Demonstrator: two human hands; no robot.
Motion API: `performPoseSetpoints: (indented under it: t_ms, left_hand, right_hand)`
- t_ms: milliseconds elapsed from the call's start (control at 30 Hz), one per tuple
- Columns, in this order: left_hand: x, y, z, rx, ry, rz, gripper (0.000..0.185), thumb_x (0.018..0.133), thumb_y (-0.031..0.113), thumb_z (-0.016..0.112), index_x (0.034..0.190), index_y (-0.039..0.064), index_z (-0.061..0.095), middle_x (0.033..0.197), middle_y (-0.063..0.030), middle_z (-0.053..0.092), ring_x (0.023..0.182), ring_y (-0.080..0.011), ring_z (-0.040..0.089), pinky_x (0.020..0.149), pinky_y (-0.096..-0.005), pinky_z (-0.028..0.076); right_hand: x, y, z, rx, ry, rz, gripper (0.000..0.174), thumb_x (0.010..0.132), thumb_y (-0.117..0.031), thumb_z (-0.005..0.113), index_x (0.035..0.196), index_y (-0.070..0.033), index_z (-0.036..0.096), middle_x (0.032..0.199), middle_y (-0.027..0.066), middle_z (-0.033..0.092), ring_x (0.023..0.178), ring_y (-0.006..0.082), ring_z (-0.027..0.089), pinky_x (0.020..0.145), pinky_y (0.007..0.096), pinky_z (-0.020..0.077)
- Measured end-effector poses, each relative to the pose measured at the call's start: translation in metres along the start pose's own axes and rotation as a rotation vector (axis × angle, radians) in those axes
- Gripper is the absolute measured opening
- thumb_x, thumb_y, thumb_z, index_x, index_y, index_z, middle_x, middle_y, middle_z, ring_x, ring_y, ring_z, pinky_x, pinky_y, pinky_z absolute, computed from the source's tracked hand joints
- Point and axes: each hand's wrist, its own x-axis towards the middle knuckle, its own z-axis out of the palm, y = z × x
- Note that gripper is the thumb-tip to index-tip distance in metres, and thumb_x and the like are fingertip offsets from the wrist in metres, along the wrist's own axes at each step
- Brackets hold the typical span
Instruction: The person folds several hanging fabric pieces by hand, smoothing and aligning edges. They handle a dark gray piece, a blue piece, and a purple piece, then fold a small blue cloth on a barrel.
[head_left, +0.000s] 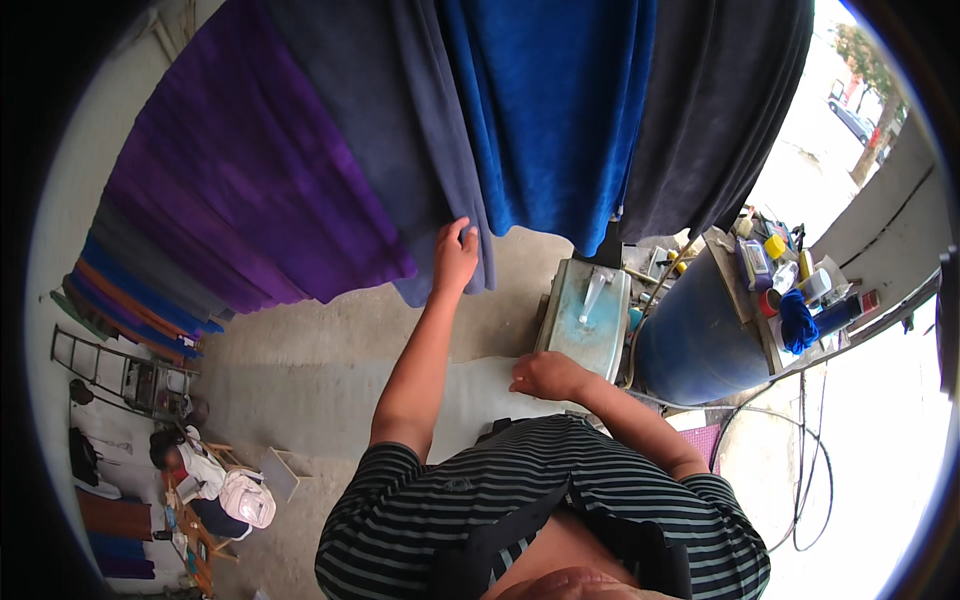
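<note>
A grey fabric panel (352, 97) hangs in front of me, and my left hand (455, 259) pinches its right-hand edge near the bottom. To its left hangs purple cloth (247, 165); to its right are a blue cloth (555, 112) and a dark grey cloth (697, 112). My right hand (551, 375) is held low before my waist, away from the fabric, its fingers curled and its palm hidden. Just beyond it stands a worn metal machine casing (592, 315) with a clear plastic piece (595, 296) on top.
A large blue barrel (697, 337) stands right, beside a cluttered board with bottles, wipes and a bundle of blue cord (797, 322). Black cables (806, 450) hang behind it. Far left, a person (199, 469) sits at a wooden table near a pink backpack (247, 499) and metal rack (112, 375).
</note>
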Motion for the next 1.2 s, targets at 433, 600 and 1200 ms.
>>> performPoseSetpoints:
  t_ms: [433,600,1200]
  left_hand:
    - [-0.112,0.074,-0.048,-0.964,-0.204,-0.235,0.050,0.111,0.041,0.066,0.144,0.004,0.057,0.126,-0.0003,0.066,0.112,-0.0098,0.061,0.103,-0.0282,0.048]
    - [-0.128,0.105,-0.059,-0.849,-0.560,-0.009,0.051,0.113,0.033,0.063,0.150,-0.001,0.054,0.136,-0.0052,0.066,0.128,-0.0127,0.059,0.111,-0.0330,0.047]
    - [-0.137,0.081,-0.023,0.137,-0.363,0.441,0.026,0.103,0.019,0.066,0.124,0.005,0.069,0.121,-0.0162,0.068,0.114,-0.0416,0.064,0.099,-0.0519,0.051]
  right_hand:
    - [0.016,0.015,-0.045,0.685,0.507,-0.027,0.071,0.095,-0.037,0.084,0.151,-0.005,0.056,0.140,0.0165,0.064,0.131,0.0335,0.062,0.105,0.0432,0.0537]
    - [0.024,-0.003,-0.057,1.221,0.256,-0.113,0.096,0.089,-0.044,0.091,0.162,-0.004,0.044,0.151,0.0093,0.056,0.140,0.0217,0.051,0.117,0.0394,0.0446]
    - [0.022,0.030,-0.020,1.430,0.542,0.287,0.035,0.109,-0.033,0.070,0.129,-0.004,0.074,0.108,-0.0010,0.075,0.098,0.0089,0.066,0.090,0.0290,0.0545]
